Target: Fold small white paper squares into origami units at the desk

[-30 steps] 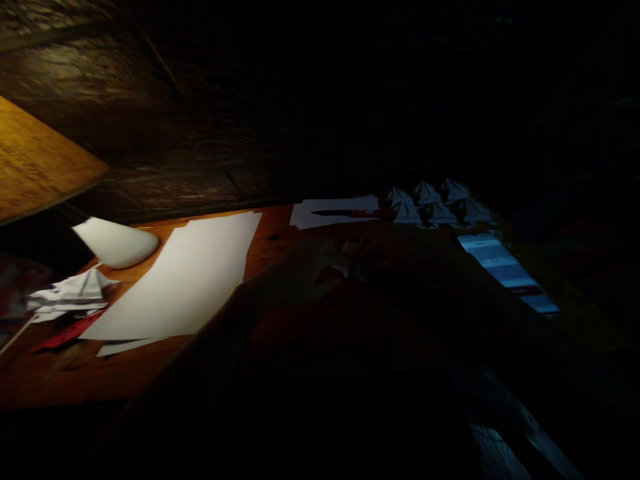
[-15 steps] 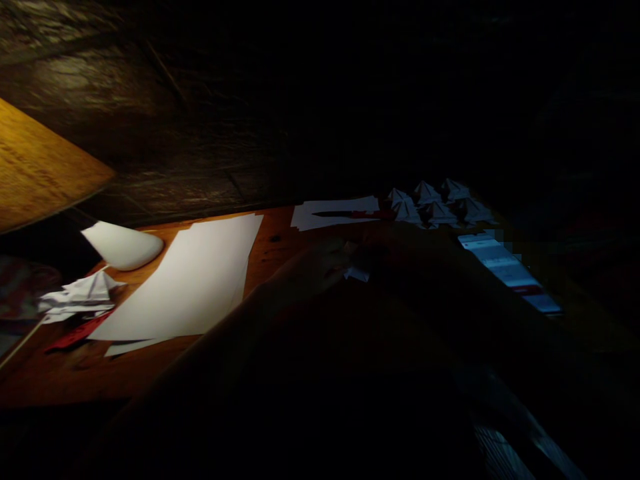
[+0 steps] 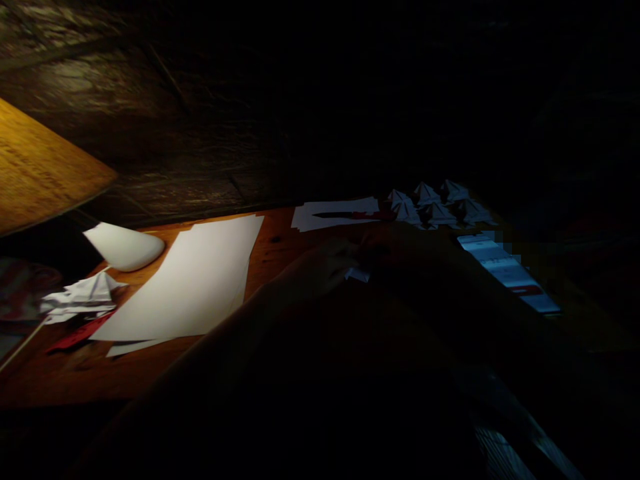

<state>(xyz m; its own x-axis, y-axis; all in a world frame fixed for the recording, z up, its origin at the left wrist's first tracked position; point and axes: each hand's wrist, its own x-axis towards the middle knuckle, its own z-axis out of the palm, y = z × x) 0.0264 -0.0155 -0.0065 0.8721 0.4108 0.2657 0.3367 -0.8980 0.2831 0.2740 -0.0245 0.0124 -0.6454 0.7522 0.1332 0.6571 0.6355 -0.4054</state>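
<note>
In the dim middle of the table, my left hand [image 3: 331, 262] has its fingers bent and closed around a small folded white paper [image 3: 358, 274]. Only the paper's lower end shows below the fingertips. My right hand [image 3: 387, 241] meets it from the other side, its fingers closed at the same paper, though deep shadow hides most of them. Beyond the hands, a knife [image 3: 345, 215] with a dark blade and red handle lies across a small stack of white paper [image 3: 306, 217]. Several folded paper shapes [image 3: 437, 213] stand in rows to its right.
Large white sheets [image 3: 193, 280] lie left of my left forearm. Farther left are a white lamp-like object [image 3: 127, 247], a crumpled-looking folded paper [image 3: 85, 297] and a red item [image 3: 83, 333]. A lit phone [image 3: 507, 270] rests at right. A brick wall [image 3: 200, 153] rises behind.
My fingers have shifted slightly over the folded paper, covering its upper part, which showed before. The other things on the table stay in place.
</note>
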